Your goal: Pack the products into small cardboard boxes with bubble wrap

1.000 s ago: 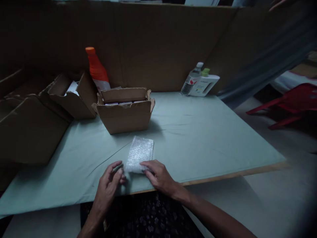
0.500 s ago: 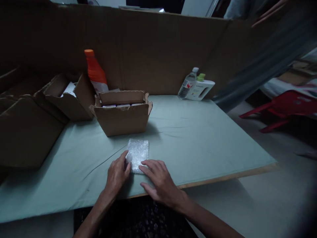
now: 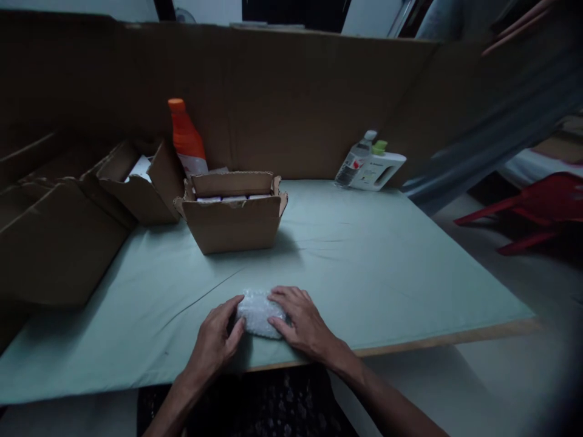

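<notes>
A small bubble-wrap packet point(image 3: 260, 314) sits near the front edge of the table, wider than it is deep. My left hand point(image 3: 216, 334) grips its left end, fingertips at the far corner and thumb at the near one. Around the right end curls my right hand point(image 3: 303, 321), its fingers over the far side and its thumb pressing on the top. Whatever the wrap may contain cannot be made out. Beyond the packet stands an open cardboard box point(image 3: 234, 227) with several pale packages point(image 3: 234, 199) inside.
Larger cardboard boxes point(image 3: 59, 249) crowd the left side. An orange bottle point(image 3: 187, 142) stands behind the open box. At the back right, a clear water bottle point(image 3: 355, 161) leans beside a white jug point(image 3: 380, 170). A red chair point(image 3: 546, 203) is off the table's right side.
The bubble wrap was a flat upright rectangle; now it is shorter, wider and puffier, and nearer to me. My right hand has closed on its right end. The view has shifted slightly.
</notes>
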Motion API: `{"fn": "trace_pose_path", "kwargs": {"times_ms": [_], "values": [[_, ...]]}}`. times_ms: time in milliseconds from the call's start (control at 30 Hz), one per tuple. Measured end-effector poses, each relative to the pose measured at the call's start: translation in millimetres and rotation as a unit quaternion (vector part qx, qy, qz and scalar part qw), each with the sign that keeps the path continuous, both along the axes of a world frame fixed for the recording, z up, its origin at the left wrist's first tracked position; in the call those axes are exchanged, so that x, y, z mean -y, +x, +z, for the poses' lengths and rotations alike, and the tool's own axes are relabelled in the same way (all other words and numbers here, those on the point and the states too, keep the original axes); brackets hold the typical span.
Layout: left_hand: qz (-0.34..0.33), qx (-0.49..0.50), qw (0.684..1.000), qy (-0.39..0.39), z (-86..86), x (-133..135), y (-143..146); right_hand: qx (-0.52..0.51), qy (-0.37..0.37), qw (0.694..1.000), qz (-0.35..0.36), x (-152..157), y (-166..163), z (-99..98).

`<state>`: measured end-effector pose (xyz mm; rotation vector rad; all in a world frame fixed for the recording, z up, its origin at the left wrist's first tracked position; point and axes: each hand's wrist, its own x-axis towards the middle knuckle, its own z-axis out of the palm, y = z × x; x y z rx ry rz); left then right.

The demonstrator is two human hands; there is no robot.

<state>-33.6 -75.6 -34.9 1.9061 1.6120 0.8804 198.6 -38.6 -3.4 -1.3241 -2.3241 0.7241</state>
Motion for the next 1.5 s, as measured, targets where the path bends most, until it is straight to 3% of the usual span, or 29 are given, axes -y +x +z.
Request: {"fn": "trace_pose_path", "kwargs": {"times_ms": [133, 300, 367, 433, 600, 667, 767, 933, 1067, 1233, 1367, 1433, 1500], "values": [[0.035, -0.056, 0.998, 0.009, -11.6, -17.2, 11.2, 0.064, 0.039, 0.997, -0.028, -14.3, -1.0, -10.7], [0.021, -0.065, 0.994, 0.083, -18.1, -17.8, 7.2, -0.032, 0.040, 0.999, 0.014, -8.3, -7.1, -20.6], [0.019, -0.068, 0.987, 0.148, -3.1, -21.9, -0.6, -0.066, 0.014, 0.998, 0.014, -5.9, -5.7, -18.4], [0.042, -0.094, 0.968, 0.231, 25.1, -36.0, -10.9, -0.082, -0.021, 0.996, 0.006, -6.3, -0.6, -13.1], [0.072, -0.209, 0.909, 0.353, 104.2, -110.5, -34.5, -0.117, -0.061, 0.991, -0.026, -14.0, 20.0, 0.7], [0.062, -0.244, 0.899, 0.357, 118.3, -137.9, -39.6, -0.129, -0.057, 0.989, -0.043, -18.5, 30.0, 6.9], [0.029, -0.238, 0.901, 0.360, 118.2, -153.6, -42.8, -0.137, -0.035, 0.987, -0.072, -27.7, 49.4, 23.6], [-0.030, -0.173, 0.910, 0.375, 104.7, -120.1, -46.9, -0.169, 0.048, 0.974, -0.145, -49.6, 83.6, 72.7], [-0.039, -0.173, 0.915, 0.363, 107.3, -86.2, -51.3, -0.235, 0.116, 0.952, -0.160, -67.8, 79.5, 113.3], [-0.035, -0.172, 0.921, 0.349, 111.9, -63.8, -48.1, -0.216, 0.194, 0.954, -0.072, -89.3, 31.7, 149.3], [-0.044, -0.142, 0.938, 0.313, 122.5, -56.2, -47.5, -0.124, 0.269, 0.955, -0.010, -111.4, -18.6, 158.3], [-0.032, -0.091, 0.957, 0.274, 134.8, -54.5, -49.8, -0.022, 0.254, 0.967, 0.017, -120.8, -42.2, 158.5], [-0.009, -0.036, 0.973, 0.228, 149.6, -56.2, -53.1, 0.076, 0.193, 0.978, 0.035, -127.3, -60.5, 159.3]]}}
